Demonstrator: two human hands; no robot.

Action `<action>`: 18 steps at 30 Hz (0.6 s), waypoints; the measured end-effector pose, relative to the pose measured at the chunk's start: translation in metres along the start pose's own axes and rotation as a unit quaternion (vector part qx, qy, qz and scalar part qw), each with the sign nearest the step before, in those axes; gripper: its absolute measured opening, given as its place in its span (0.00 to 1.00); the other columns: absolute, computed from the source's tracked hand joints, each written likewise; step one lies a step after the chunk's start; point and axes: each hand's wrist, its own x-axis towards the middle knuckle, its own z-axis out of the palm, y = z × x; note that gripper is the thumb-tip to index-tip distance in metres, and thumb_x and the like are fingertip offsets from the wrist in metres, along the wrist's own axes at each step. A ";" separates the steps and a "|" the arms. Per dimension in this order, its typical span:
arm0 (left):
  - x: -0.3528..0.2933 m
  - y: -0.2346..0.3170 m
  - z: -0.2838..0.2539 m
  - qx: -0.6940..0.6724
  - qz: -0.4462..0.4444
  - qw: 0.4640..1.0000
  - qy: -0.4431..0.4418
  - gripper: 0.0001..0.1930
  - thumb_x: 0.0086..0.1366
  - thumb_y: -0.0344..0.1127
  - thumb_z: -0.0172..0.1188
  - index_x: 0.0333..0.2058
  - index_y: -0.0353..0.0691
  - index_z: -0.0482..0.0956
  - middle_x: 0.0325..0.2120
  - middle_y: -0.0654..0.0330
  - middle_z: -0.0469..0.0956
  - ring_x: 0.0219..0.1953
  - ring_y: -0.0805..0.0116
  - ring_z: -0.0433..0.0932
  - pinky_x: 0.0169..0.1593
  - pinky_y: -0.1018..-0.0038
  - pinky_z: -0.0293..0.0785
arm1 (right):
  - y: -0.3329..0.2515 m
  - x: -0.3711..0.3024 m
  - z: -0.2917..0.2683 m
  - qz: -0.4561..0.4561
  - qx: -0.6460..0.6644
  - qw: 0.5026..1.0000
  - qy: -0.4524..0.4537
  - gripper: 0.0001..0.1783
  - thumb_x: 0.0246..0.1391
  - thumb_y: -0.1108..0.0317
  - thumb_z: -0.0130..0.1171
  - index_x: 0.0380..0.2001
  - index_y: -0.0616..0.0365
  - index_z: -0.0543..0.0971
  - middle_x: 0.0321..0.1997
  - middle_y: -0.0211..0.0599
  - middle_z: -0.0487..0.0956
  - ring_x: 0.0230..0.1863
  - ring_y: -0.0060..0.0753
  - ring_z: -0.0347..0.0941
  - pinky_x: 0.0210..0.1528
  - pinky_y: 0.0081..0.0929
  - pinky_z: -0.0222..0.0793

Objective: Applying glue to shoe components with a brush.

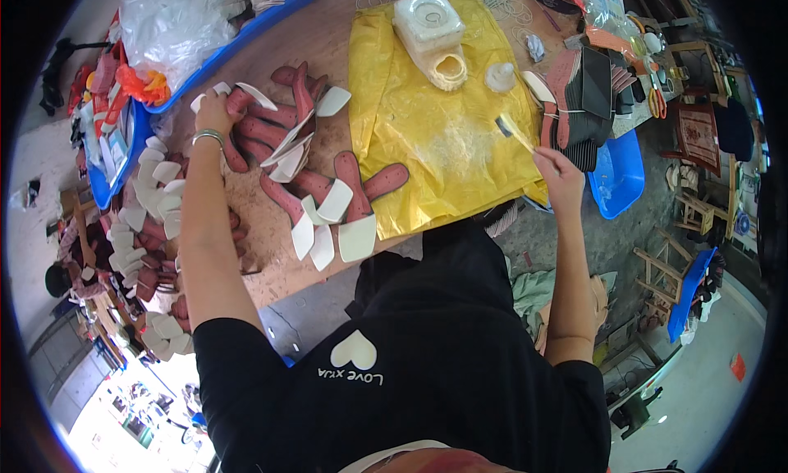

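Observation:
My left hand (212, 116) reaches to the far left of a pile of reddish-brown shoe insoles (261, 140) with cream heel ends. Its fingers curl around one insole at the pile's edge, partly hidden by the hand. My right hand (561, 177) is closed on the handle of a small brush (517, 135), its dark bristles pointing left above a yellow plastic sheet (394, 136). More insoles (353, 198) lie fanned at the near side, their cream heels toward me. A white plastic container (428, 23), its side opening crusted with yellowish residue, stands on the sheet.
A small translucent bottle (499, 77) stands right of the container. Bundled insoles and dark sheets (584, 87) stack at the right; orange-handled scissors (657, 95) lie beyond. A blue bin (617, 173) sits below the table's right edge. More insoles (152, 185) lie at the left.

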 end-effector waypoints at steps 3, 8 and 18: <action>-0.021 -0.006 -0.045 -0.217 -0.074 0.973 0.016 0.29 0.49 0.49 0.69 0.45 0.35 0.74 0.37 0.51 0.79 0.41 0.53 0.79 0.46 0.63 0.73 | -0.001 0.011 0.007 -0.025 -0.002 1.000 -0.010 0.12 0.51 0.66 0.64 0.37 0.62 0.82 0.28 0.30 0.81 0.30 0.15 0.71 0.34 0.16 0.67; -0.104 0.021 -0.077 -0.760 -0.111 0.640 0.009 0.14 0.60 0.38 0.63 0.41 0.37 0.76 0.31 0.60 0.79 0.33 0.69 0.79 0.39 0.75 0.74 | 0.000 0.054 0.044 -0.057 -0.038 0.997 -0.037 0.15 0.51 0.59 0.63 0.38 0.56 0.82 0.29 0.37 0.82 0.31 0.23 0.78 0.35 0.21 0.70; -0.264 0.186 -0.129 -0.914 -0.137 0.328 -0.198 0.23 0.60 0.32 0.48 0.54 0.33 0.63 0.44 0.48 0.74 0.41 0.57 0.78 0.45 0.68 0.76 | -0.005 0.143 0.125 -0.244 -0.321 0.914 -0.034 0.10 0.51 0.57 0.56 0.29 0.47 0.82 0.27 0.41 0.81 0.28 0.45 0.78 0.31 0.39 0.73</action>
